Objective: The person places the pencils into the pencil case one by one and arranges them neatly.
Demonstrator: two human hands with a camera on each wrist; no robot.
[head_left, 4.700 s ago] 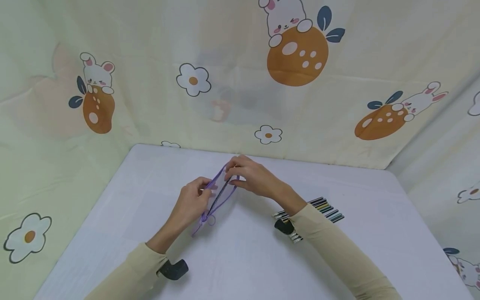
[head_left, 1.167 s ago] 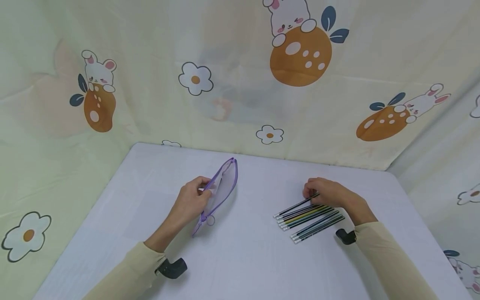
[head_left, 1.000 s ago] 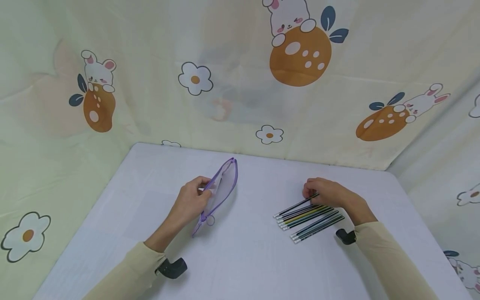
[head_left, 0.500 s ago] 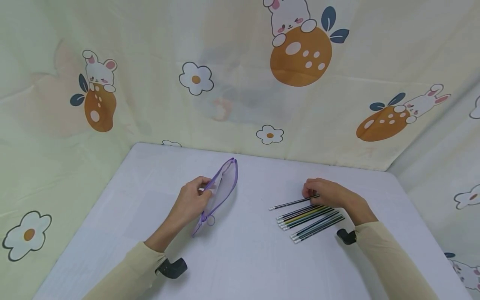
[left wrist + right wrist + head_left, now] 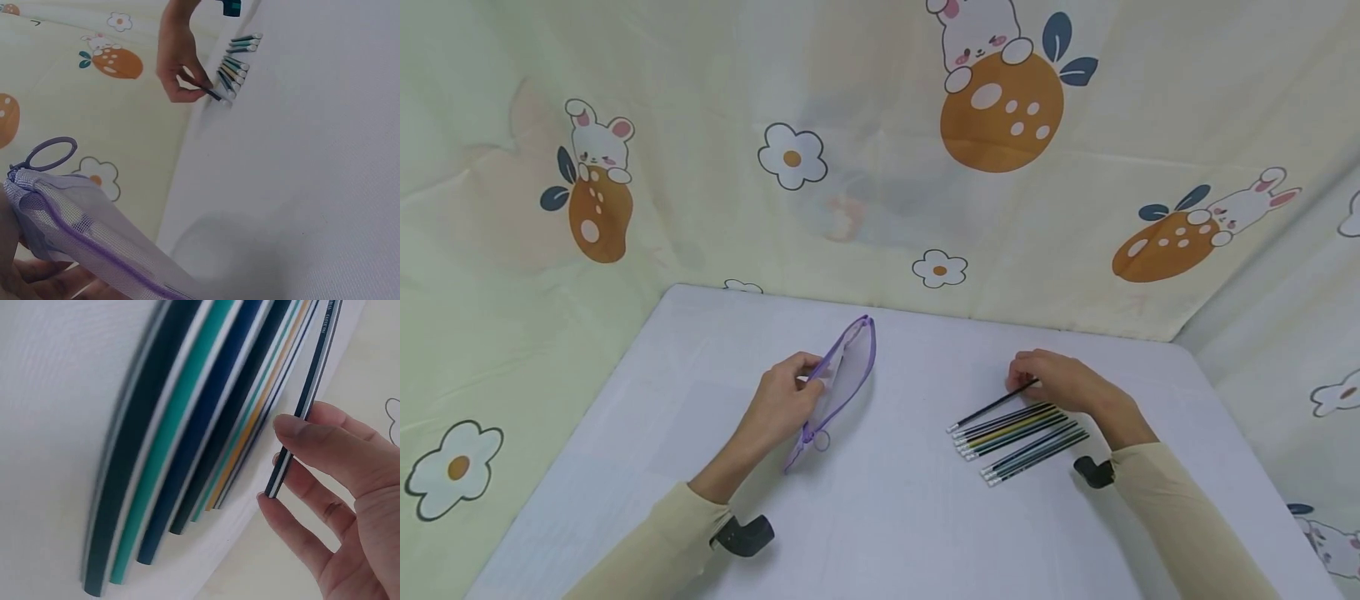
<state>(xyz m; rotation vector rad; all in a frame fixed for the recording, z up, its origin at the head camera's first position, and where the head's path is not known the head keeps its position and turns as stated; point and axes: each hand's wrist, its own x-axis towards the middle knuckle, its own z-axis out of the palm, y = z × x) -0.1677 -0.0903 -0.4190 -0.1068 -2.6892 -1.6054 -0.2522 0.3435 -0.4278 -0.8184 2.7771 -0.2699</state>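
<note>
Evidently steadying the mesh pouch (image 5: 850, 375) on or just above the bench (image 5: 895, 517) with the left grip (image 5: 786, 396), clamping one long purple edge, likely to hold the mouth wide. To the right, pinching a dark pencil (image 5: 992, 406) near its far end with the right grip (image 5: 1056, 383), seemingly to tilt it free of the row of pencils (image 5: 1017, 437), laid side by side, perhaps for easy picking.

A pale tabletop (image 5: 880, 525) with rounded far corners stands against cream printed cloth (image 5: 865, 75); rabbits (image 5: 598, 147) cling to orange spotted fruit (image 5: 1000, 146); white flowers (image 5: 792, 157) scatter between; the cloth hangs left and right too; light is soft.
</note>
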